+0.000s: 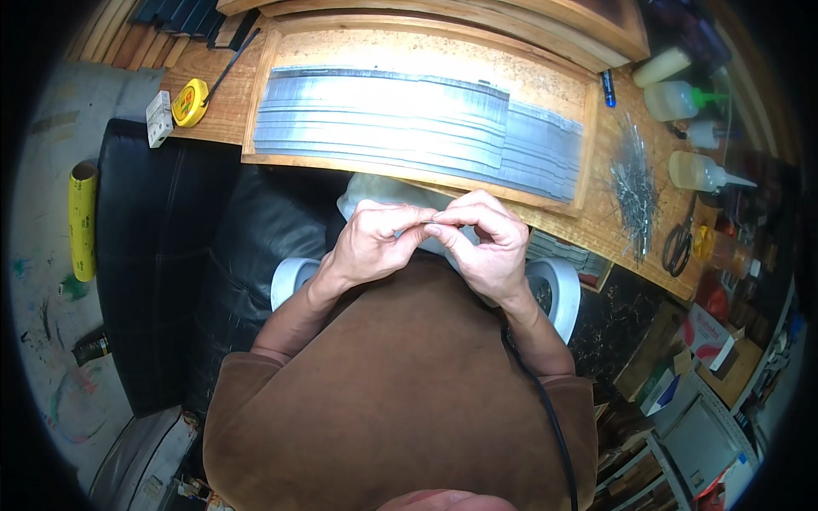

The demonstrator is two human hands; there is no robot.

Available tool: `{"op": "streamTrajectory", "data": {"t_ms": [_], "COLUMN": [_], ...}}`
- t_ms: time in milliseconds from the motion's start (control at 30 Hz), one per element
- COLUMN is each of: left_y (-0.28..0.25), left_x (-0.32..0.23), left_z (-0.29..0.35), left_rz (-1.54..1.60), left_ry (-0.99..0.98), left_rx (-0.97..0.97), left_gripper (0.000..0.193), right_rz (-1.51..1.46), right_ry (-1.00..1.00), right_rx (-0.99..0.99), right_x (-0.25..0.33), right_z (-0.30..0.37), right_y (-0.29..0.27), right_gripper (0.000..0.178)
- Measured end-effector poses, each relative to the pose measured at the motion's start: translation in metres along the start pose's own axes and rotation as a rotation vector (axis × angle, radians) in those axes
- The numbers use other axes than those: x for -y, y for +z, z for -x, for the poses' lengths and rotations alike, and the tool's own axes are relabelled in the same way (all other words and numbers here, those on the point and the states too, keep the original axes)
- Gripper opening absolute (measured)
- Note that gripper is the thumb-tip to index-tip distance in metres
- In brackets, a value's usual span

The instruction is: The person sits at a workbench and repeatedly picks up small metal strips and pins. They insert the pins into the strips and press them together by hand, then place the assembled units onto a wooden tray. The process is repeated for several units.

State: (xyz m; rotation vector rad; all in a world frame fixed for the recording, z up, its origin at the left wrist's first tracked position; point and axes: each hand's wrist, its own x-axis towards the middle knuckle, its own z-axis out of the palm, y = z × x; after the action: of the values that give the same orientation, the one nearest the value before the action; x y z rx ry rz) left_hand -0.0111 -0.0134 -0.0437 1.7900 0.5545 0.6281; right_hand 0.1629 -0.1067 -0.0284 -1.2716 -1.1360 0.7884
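My left hand (pixel 381 241) and my right hand (pixel 487 244) meet in front of my chest, close to the table's near edge. Thumb and fingers of both are pinched together on one small, thin, dark piece, mostly covered by the fingertips, so its kind does not show. Just beyond them lies a shallow wooden tray (pixel 358 169). Inside it, long thin grey strips (pixel 341 136) overlap in rows, shining under bright light. Pale cloth or plastic (pixel 366 194) shows beneath my hands.
Right of the tray lie a heap of thin metal wires (pixel 635 192), black-handled scissors (pixel 679 247) and a blue marker (pixel 607 88). Squeeze bottles (pixel 694 170) line the right side. A yellow tape measure (pixel 190 104) and white block (pixel 159 119) sit left, above a black leather seat (pixel 153 255).
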Motion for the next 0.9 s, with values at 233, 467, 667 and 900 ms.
{"op": "streamTrajectory", "data": {"t_ms": [233,467,667,900], "left_y": [-0.0008,-0.0002,-0.0004,-0.0002], "left_x": [-0.0004,-0.0016,-0.0007,-0.0016], "left_z": [0.0001,0.0005,0.0015,0.0032], "left_rz": [-0.002,0.009,0.0,-0.002], "left_ry": [-0.012,-0.005,0.015,0.004], "left_rx": [0.004,-0.013,-0.023,-0.022], "left_gripper": [0.019,0.018,0.018,0.018], "right_rz": [0.007,0.017,0.006,-0.005], "right_ry": [0.012,0.024,0.027,0.024], "right_rx": [0.003,0.011,0.009,0.037], "right_x": [-0.0001,0.0023,0.0021,0.0017], "right_z": [-0.0003,-0.0011,-0.0007,0.0011], "right_y": [0.0,-0.0001,0.0005,-0.0008], "right_gripper": [0.013,0.013,0.013,0.015]}}
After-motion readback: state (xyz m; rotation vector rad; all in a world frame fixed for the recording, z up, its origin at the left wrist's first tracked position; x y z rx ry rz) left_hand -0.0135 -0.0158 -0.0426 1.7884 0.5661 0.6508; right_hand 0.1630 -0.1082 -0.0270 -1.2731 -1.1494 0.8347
